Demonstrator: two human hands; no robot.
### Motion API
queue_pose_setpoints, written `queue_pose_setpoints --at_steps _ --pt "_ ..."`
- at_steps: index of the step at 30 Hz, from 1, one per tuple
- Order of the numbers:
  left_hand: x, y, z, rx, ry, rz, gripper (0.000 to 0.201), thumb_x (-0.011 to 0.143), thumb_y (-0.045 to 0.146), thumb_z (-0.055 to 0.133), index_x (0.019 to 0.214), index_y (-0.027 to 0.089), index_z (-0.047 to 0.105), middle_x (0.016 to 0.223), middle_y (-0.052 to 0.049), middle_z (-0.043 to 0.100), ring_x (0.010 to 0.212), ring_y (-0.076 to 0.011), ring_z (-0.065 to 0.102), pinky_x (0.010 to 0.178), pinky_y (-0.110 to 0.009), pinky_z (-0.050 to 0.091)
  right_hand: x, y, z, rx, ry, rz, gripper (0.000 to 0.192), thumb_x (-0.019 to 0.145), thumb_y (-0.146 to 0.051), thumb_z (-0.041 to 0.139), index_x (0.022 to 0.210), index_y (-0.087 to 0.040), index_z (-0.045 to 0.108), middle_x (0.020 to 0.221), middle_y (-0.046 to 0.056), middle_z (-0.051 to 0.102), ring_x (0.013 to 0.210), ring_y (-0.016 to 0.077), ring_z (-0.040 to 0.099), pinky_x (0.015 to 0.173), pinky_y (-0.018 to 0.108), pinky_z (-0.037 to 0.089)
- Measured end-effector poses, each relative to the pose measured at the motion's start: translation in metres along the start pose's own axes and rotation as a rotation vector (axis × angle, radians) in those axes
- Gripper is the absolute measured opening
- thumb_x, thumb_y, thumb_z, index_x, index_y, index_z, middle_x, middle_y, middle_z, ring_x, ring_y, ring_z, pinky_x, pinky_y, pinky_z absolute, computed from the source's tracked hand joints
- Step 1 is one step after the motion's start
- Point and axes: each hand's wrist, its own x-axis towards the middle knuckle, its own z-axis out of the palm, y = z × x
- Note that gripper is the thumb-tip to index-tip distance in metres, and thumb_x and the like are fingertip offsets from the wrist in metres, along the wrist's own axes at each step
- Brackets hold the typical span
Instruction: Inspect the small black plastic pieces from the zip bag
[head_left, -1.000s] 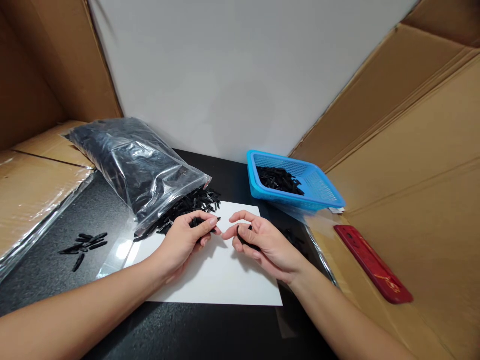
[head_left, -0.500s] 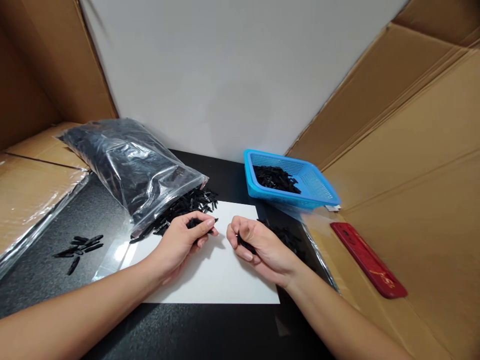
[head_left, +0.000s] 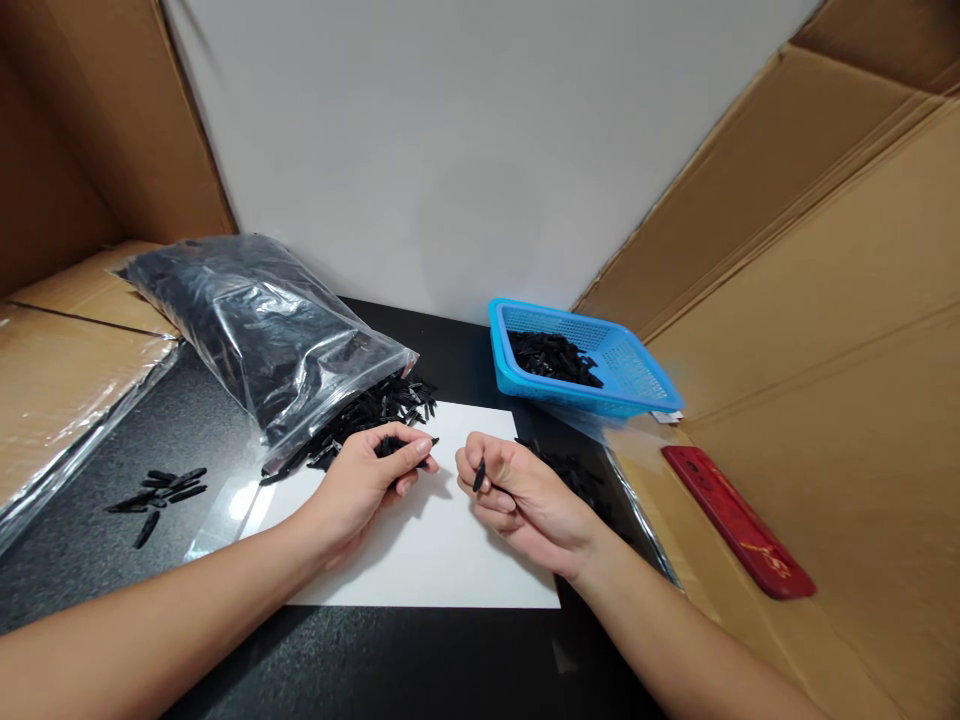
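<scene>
The head view puts one slim black piece right over the white sheet, standing nearly upright at the fingertips of the right hand. That hand is curled in, pinching it, with another dark sliver showing by the thumb; how many more sit in the palm I honestly can't make out from here. The left hand, also above the sheet, is closed around a small bunch of black pieces, thumb pressed to the fingers and one tip poking out. The two hands are near each other but apart.

If I'd worry about anything, it's that fingertip hold: so little of the sliver is gripped that a small slackening could let it twist or drop onto the sheet. The left bunch might shed a piece too, were the thumb to lift.

Behind the sheet, toward its left, a loose heap lies at the mouth of the clear bag; a knock on that slumped plastic could spill more. A separate cluster rests on the bench left of the sheet, and a dark pile lies to its right, close behind the right wrist, where a careless sleeve-height sweep could scatter it. The blue basket, holding more pieces, stands beyond the sheet's far right corner.
</scene>
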Motion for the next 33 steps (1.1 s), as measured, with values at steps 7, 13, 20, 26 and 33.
queue_pose_setpoints --at_steps 7,13,20,26,33 --pt "-0.001 0.000 0.001 0.054 -0.023 0.008 0.031 0.076 0.046 0.073 0.076 0.015 0.068 0.049 0.006 0.045 0.050 -0.0069 0.031 0.050 -0.019 0.020 0.001 -0.009 -0.008 -0.390 0.012 0.008 0.038 0.069 -0.046 0.081 0.069 -0.016 0.059 0.057 -0.005 0.051 0.042 0.0035 0.024 0.041 0.019 0.014" --pt "-0.005 0.002 0.005 0.052 -0.039 0.004 0.025 0.079 0.040 0.072 0.082 0.016 0.068 0.074 -0.002 0.068 0.053 -0.0058 0.036 0.049 -0.019 0.022 -0.015 -0.058 -0.047 -1.307 0.116 -0.066 0.024 0.077 -0.027 0.070 0.056 -0.019 0.064 0.051 -0.005 0.049 0.050 0.0110 0.038 0.047 0.023 0.024" --pt "-0.007 0.002 0.006 0.044 -0.059 -0.026 0.026 0.077 0.036 0.075 0.088 0.015 0.067 0.076 -0.003 0.071 0.053 -0.0052 0.040 0.049 -0.018 0.027 -0.006 -0.036 -0.027 -1.202 0.299 -0.418 0.014 0.084 -0.031 0.063 0.081 -0.020 0.070 0.056 -0.006 0.043 0.053 0.0124 0.038 0.052 0.026 0.029" --pt "-0.008 0.001 0.007 -0.012 -0.184 -0.022 0.026 0.078 0.037 0.074 0.079 0.013 0.065 0.068 0.000 0.065 0.049 -0.0034 0.039 0.045 -0.016 0.025 0.007 0.009 -0.003 -0.809 0.220 -0.442 0.029 0.082 -0.044 0.070 0.072 -0.019 0.058 0.057 -0.005 0.046 0.054 0.0110 0.038 0.051 0.024 0.030" --pt "-0.007 0.002 0.006 -0.114 -0.105 -0.032 0.026 0.078 0.037 0.075 0.081 0.013 0.064 0.070 0.000 0.065 0.049 -0.0016 0.040 0.045 -0.013 0.026 0.011 0.008 -0.006 -0.251 0.155 -0.132 0.037 0.078 -0.048 0.073 0.076 -0.020 0.048 0.061 -0.003 0.059 0.041 0.0047 0.025 0.040 0.020 0.010"
